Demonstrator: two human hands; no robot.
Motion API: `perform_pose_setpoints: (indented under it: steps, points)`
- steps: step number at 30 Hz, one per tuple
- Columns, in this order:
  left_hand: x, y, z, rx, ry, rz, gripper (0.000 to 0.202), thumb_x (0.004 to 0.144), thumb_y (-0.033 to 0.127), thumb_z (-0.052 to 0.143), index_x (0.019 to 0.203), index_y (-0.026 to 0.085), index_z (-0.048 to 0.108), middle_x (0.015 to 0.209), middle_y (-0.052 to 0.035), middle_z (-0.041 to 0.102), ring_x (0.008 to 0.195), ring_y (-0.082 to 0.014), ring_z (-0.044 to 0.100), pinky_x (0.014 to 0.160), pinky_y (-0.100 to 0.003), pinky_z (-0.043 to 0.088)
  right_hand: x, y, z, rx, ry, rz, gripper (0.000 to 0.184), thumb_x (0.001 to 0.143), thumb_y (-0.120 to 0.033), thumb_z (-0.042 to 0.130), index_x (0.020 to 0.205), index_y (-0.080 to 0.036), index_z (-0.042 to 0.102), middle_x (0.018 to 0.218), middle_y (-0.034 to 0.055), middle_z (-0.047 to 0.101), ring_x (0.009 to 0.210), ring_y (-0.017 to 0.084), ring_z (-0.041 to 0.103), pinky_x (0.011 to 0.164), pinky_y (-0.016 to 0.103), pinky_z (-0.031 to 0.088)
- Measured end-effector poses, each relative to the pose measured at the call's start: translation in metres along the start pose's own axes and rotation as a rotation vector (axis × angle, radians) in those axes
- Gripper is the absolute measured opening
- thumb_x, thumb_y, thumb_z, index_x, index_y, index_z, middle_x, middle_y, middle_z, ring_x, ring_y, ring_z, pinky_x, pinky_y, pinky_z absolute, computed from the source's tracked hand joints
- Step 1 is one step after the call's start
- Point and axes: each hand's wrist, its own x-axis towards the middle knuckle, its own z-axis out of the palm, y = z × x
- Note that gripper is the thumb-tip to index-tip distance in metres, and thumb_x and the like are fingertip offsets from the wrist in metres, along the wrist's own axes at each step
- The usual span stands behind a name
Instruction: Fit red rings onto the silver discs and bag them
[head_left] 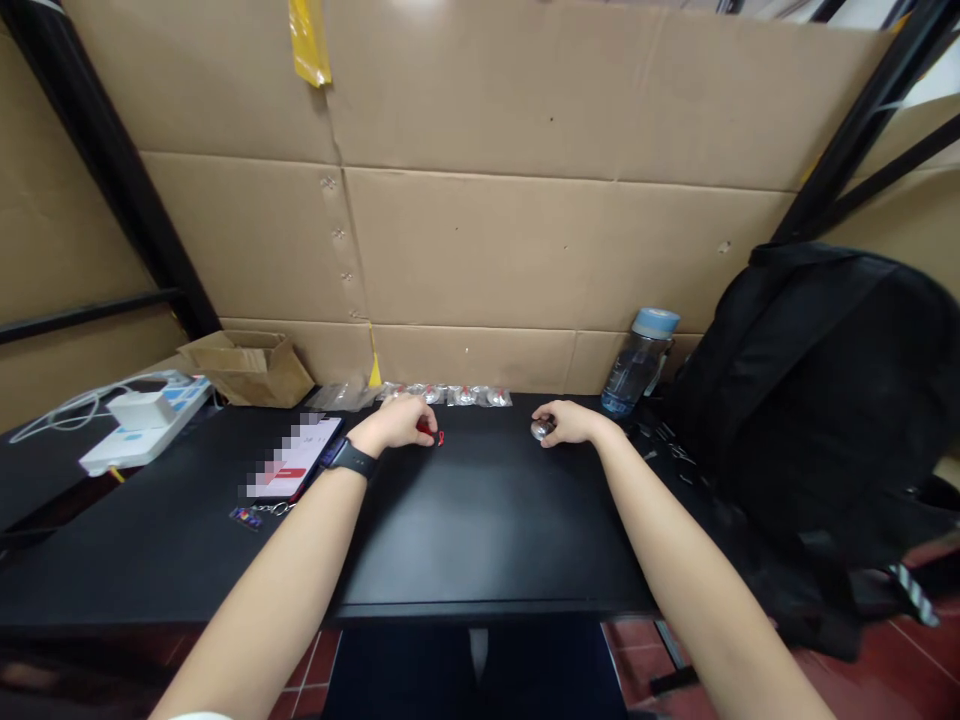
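Note:
My left hand [399,422] is above the black table, its fingers closed round a small red object [426,427]. A short red loop [441,438], like a bit of cord, shows just right of those fingertips. Farther right, my right hand [568,421] has its thumb and fingers curled round a shiny round silver object [540,429] at the tabletop. Behind the hands, along the cardboard wall, lies a row of small clear plastic packets [466,396] with silvery and red contents. To their left are more clear plastic bags [343,397], whose contents I cannot make out.
A phone [298,458] and a keyring [276,508] lie left of my left forearm. Beyond them are a brown paper bag [251,372] and a white power strip [142,440]. At right stand a water bottle [634,375] and a black backpack [832,400]. Cardboard [480,250] walls the back.

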Motion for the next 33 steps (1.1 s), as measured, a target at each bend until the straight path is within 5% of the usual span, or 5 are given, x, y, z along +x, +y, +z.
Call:
perform_pose_setpoints:
  steps: [4,10,18,24,33]
  points:
    - [0.006,0.01,0.018,0.112,0.078,-0.018,0.017,0.076,0.043,0.076,0.07,0.028,0.076,0.085,-0.0053,0.073,0.101,-0.0303,0.064,0.103,-0.046,0.038,-0.004,0.001,0.01,-0.006,0.088,-0.019,0.046,0.064,-0.022,0.081,0.11,-0.019,0.076,0.099,0.005,0.077,0.087,0.021,0.071,0.079,0.027,0.051]
    - [0.011,0.006,0.037,0.098,0.053,0.018,0.009,0.078,0.033,0.071,0.081,0.027,0.076,0.098,-0.0079,0.07,0.105,-0.0307,0.059,0.097,-0.043,0.041,-0.008,-0.003,0.014,0.005,0.078,-0.047,0.044,0.062,-0.023,0.082,0.106,-0.02,0.077,0.097,0.0033,0.077,0.083,0.019,0.071,0.077,0.026,0.051]
    - [0.009,0.023,0.041,0.127,0.013,0.108,0.016,0.088,0.033,0.061,0.085,0.023,0.072,0.103,-0.0081,0.07,0.107,-0.0298,0.056,0.091,-0.04,0.039,-0.009,0.001,0.012,0.051,0.037,-0.078,0.049,0.062,-0.028,0.084,0.11,-0.016,0.075,0.1,0.0056,0.076,0.085,0.019,0.07,0.076,0.025,0.051]
    - [0.01,0.028,0.042,-0.007,0.101,0.139,0.012,0.095,0.026,0.053,0.09,0.022,0.063,0.093,-0.0024,0.072,0.098,-0.024,0.062,0.091,-0.039,0.034,-0.011,0.002,0.009,0.087,0.028,-0.09,0.052,0.064,-0.023,0.083,0.115,-0.018,0.073,0.102,0.0045,0.074,0.08,0.017,0.068,0.075,0.025,0.05]
    - [0.015,0.026,0.046,-0.108,0.153,0.2,0.006,0.088,0.028,0.068,0.089,0.023,0.067,0.09,0.0007,0.076,0.094,-0.0225,0.067,0.096,-0.039,0.028,-0.015,0.001,0.003,0.103,0.019,-0.114,0.047,0.063,-0.025,0.083,0.11,-0.02,0.075,0.099,0.0033,0.074,0.076,0.016,0.065,0.072,0.025,0.049]
